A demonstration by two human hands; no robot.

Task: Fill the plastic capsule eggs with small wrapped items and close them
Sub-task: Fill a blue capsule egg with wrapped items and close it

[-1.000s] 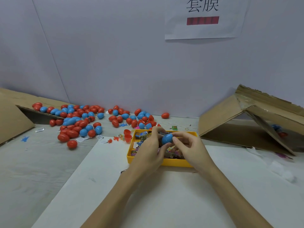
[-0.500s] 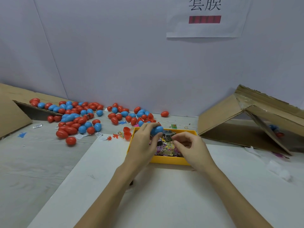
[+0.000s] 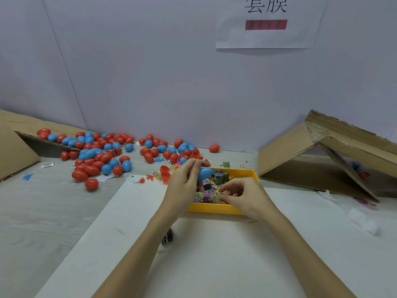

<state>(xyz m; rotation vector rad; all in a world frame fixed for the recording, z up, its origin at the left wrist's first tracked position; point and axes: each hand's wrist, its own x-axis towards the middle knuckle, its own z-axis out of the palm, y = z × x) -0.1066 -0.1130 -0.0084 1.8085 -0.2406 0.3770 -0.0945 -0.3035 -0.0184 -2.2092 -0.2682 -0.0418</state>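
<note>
While the left hand (image 3: 182, 186) holds the blue capsule egg (image 3: 204, 173) between thumb and fingers, above the far left corner of the yellow tray (image 3: 211, 209), the egg can slip easily: its shell looks smooth and rounded, and only the fingertips keep it. If it falls, I think it will roll away among the loose eggs (image 3: 96, 153) that lie well to the left of the grip, and the filled one will be lost among the others. If the two halves are not pressed fully together, it may also open on landing; from this view I cannot tell whether the seam is closed.

Just to the right of the egg and lower, the right hand (image 3: 242, 196) rests on the wrapped items (image 3: 207, 193) in the tray, its fingers bent loosely over the packets. Whether it pinches one I cannot tell. Small packets stick together, so it may lift two at once.

The egg is plain light blue, oval, shiny, with its pointed end toward the right. It seems whole, not a half. An open red half (image 3: 165, 176) stands just left of the grip, outside the tray.
</note>
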